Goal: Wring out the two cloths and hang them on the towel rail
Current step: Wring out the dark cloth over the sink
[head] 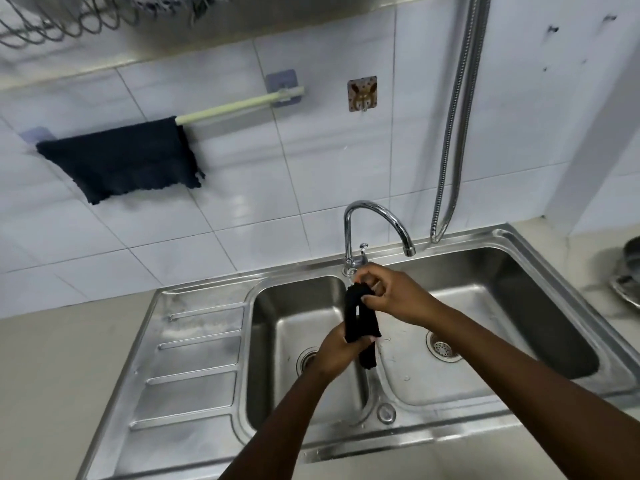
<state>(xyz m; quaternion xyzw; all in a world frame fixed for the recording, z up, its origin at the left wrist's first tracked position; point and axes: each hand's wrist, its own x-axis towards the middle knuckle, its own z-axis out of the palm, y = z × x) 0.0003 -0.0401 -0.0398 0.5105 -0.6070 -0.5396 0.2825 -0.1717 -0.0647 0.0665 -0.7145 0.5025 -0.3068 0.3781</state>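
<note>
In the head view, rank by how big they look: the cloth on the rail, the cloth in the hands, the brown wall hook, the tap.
1. Cloth on the rail
2. Tap
3. Cloth in the hands, bunched and nearer the camera, so its rank against the tap is unsure
4. Wall hook

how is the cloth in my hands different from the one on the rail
The held cloth is rolled into a narrow rope; the hung cloth is spread flat. The held cloth is gripped by the left hand and right hand over the sink; the hung cloth drapes over the rail, untouched. Both are dark.
</note>
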